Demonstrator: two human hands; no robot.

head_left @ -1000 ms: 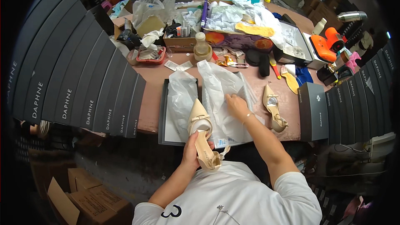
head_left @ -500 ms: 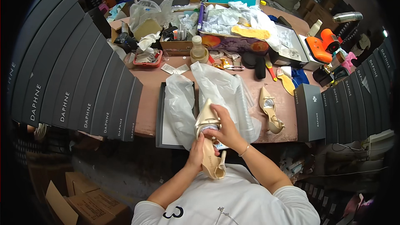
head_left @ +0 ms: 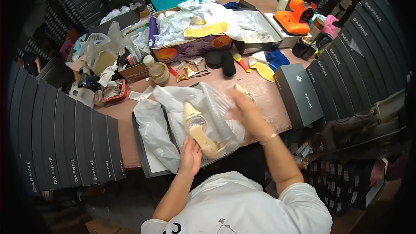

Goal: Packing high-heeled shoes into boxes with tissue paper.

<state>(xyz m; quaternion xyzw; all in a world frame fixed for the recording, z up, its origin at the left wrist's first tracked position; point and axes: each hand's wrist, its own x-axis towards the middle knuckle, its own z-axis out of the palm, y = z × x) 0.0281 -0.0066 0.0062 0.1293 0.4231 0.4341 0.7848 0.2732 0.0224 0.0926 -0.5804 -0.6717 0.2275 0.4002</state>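
Observation:
A beige pointed high-heeled shoe (head_left: 200,132), with stuffing in its toe, is over the white tissue paper (head_left: 171,97) in the dark grey shoebox (head_left: 143,156). My left hand (head_left: 190,154) holds it by the side, fingers closed against its middle near the heel end. To the right, my right hand (head_left: 250,115) is smeared by motion, so its fingers cannot be made out. Just beyond it, partly hidden by the hand, lies a second beige shoe (head_left: 242,90) on the table. Clear bubble wrap (head_left: 229,128) lines the box's right side.
Stacks of dark shoeboxes stand at the left (head_left: 65,143) and right (head_left: 342,73). Behind the open box are a glue bottle (head_left: 157,71), a red basket (head_left: 116,93), a yellow insole (head_left: 262,70), a purple carton (head_left: 195,50) of crumpled paper and an orange device (head_left: 295,19).
The shoe has gone from both hands near my body to over the lined box, in my left hand alone. My right hand has let go and moved right toward the second shoe. The view has turned.

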